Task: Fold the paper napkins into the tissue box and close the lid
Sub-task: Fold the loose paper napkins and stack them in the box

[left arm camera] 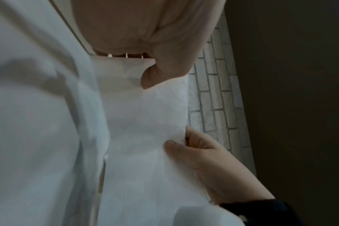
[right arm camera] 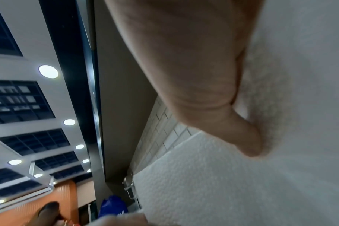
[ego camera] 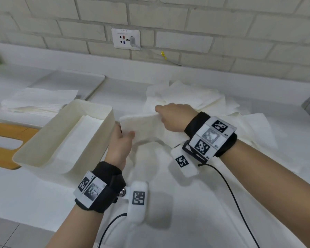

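Pinching one white paper napkin (ego camera: 141,127) between them: left hand (ego camera: 121,142), thumb on top at its near-left corner; right hand (ego camera: 174,117), fingers curled over its far-right edge. Napkin: soft, embossed, partly folded, held above the white counter (ego camera: 43,194) just right of the tissue box (ego camera: 89,138). Box: cream, rectangular, open, napkins lying flat inside. Wooden lid (ego camera: 5,145) with oval slot: left of box. Loose napkin pile (ego camera: 195,97): behind right hand.
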Demonstrator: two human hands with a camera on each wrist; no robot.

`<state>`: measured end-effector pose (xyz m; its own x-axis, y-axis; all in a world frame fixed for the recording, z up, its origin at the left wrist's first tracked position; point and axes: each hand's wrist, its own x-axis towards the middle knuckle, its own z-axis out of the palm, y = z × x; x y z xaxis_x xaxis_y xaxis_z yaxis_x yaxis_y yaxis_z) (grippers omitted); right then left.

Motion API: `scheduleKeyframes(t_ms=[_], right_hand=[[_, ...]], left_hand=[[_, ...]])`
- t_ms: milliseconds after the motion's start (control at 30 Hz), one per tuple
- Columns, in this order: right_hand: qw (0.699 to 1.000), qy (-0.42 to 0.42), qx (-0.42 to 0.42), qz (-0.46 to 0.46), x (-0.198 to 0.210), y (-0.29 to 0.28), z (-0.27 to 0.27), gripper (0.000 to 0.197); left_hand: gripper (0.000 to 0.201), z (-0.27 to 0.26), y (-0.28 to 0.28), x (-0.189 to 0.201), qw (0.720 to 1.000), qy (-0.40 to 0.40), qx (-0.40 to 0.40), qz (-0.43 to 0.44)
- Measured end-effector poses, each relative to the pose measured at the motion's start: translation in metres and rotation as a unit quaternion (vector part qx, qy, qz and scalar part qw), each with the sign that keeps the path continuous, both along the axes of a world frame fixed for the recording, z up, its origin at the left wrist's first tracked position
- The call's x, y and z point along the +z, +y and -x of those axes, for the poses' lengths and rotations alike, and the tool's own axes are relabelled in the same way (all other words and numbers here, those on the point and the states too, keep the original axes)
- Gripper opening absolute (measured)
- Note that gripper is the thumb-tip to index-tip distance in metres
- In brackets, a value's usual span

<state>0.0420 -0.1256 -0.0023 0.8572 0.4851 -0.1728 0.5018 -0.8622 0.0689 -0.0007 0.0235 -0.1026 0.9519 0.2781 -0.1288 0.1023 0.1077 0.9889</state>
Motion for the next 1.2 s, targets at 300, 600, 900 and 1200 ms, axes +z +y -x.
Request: scheduleKeyframes(t_ms=[300, 600, 900, 1200], right_hand=[[0.998, 0.052, 0.023, 0.0, -0.035, 0.014, 0.007, 0.028], [0.912, 0.221, -0.098, -0.332, -0.013, -0.019, -0.001, 0.036], [0.776, 0.302, -0.187, -0.522, -0.037, -0.018, -0.006, 0.035], [0.829, 0.109, -0.056, -0.546, 0.004, 0.004, -0.032, 0.016]], left_hand=[[0.034, 0.002, 0.001, -0.002, 0.999, 0.044, 0.0, -0.02], [0.067, 0.011, -0.002, 0.017, 0.995, 0.083, -0.026, 0.058], [0.076, 0.023, -0.006, 0.043, 0.982, -0.011, -0.164, -0.088], [0.08, 0.055, 0.04, 0.09, 0.969, -0.005, -0.172, -0.175]])
